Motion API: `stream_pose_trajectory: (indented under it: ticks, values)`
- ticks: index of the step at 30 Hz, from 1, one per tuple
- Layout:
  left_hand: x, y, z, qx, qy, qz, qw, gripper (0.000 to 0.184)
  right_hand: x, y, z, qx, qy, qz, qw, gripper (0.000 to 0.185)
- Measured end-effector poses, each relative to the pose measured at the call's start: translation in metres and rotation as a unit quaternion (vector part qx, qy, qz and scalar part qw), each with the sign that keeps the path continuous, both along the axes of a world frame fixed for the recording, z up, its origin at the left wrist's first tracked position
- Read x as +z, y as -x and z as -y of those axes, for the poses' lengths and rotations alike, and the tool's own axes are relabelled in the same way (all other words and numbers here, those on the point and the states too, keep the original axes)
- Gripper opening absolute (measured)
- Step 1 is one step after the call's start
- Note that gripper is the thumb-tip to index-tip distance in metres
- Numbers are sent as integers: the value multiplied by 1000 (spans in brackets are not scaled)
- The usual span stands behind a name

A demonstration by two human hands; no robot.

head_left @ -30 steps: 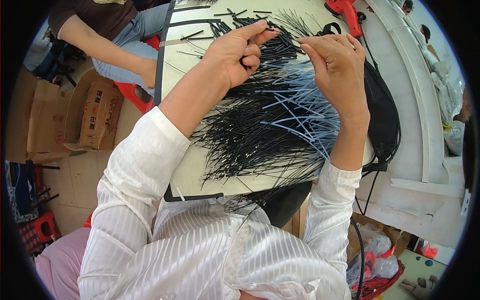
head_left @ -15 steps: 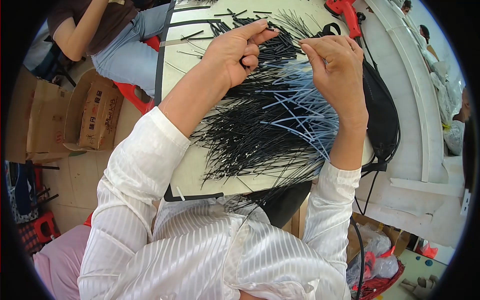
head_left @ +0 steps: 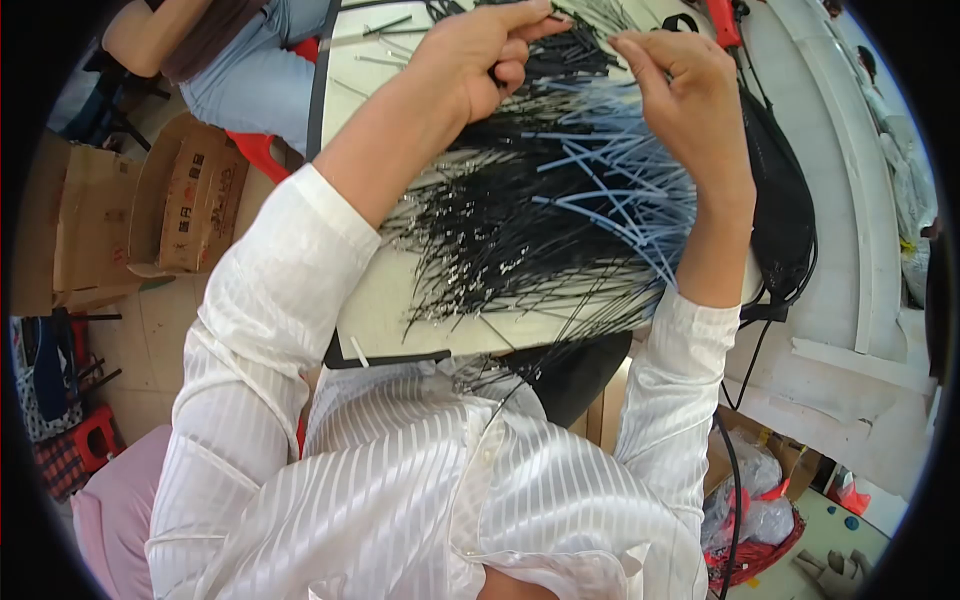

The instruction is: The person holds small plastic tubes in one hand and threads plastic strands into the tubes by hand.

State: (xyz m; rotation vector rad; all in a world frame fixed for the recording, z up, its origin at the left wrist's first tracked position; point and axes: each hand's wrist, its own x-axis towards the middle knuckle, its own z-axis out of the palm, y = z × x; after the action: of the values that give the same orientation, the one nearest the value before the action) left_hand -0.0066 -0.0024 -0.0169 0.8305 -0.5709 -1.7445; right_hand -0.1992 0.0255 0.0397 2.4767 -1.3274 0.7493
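My left hand (head_left: 478,62) is closed above the far part of the table, its thumb and forefinger pinched on a small black tube piece at the upper edge. Something black also shows in its curled fingers. Facing it, my right hand (head_left: 690,85) is closed in a pinch; whatever its fingertips hold is too thin to make out. Below both hands lies a wide heap of black wires (head_left: 500,215) with small shiny tips at the near ends. Light blue tubes (head_left: 610,190) cover the heap's right side. Short black tube pieces (head_left: 575,50) lie behind, between the hands.
The pale tabletop (head_left: 385,315) has a dark edge. A black cloth bag (head_left: 780,200) hangs along its right side, near a red tool (head_left: 724,22). Cardboard boxes (head_left: 190,200) stand on the floor at left. Another person's leg (head_left: 255,95) is beside the table.
The view has tilted, so table and hands sit higher in the picture. Both hands keep their pinched poses, with a slightly wider gap between them.
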Motion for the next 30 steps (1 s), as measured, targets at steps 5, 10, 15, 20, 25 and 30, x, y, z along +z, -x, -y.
stream_pose_trajectory:
  ticks: [5, 10, 15, 20, 25, 30]
  values:
    - [1, -1, -2, -14, -34, -13, 999, 16, -6, 9, 11, -16, -107, -28, 994, 13]
    - [6, -3, -3, -28, -40, -20, 999, 16, -15, 12, 17, -12, -130, 62, 989, 18]
    - [15, -4, -4, -41, -57, -28, 997, 17, -12, 11, 13, 57, -173, 117, 976, 19]
    - [19, -1, -8, -60, -73, -17, 995, 17, -10, 6, 8, 28, -137, 86, 986, 22]
    - [19, 1, -8, -85, -60, -5, 995, 16, -11, 6, 11, 97, -136, 116, 979, 25]
    - [17, 3, -6, -105, -22, 3, 994, 16, -2, -6, -12, 52, -58, 51, 996, 14]
